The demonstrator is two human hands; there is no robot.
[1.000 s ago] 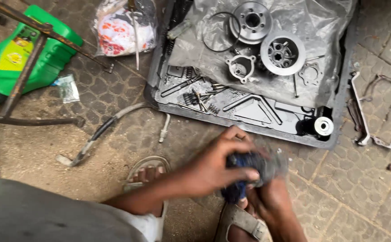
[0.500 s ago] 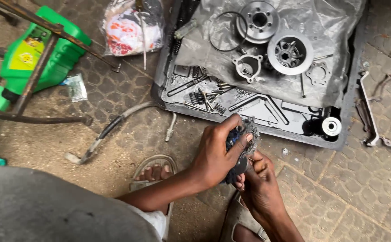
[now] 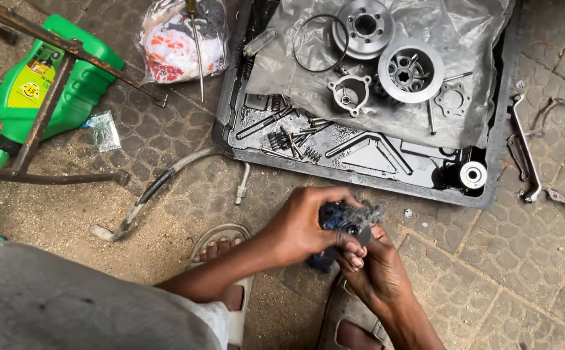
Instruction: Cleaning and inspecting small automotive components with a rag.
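At lower centre, the left hand (image 3: pixel 302 227) and right hand (image 3: pixel 376 272) both clamp a dark blue rag (image 3: pixel 341 217). A small metal part (image 3: pixel 360 232) sits inside it.

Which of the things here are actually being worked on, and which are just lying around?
In hand:
left hand and right hand holding a dark blue rag around a small part.

Lying about:
black tray of springs and bolts
round metal hubs
green jug
hose
plastic bag
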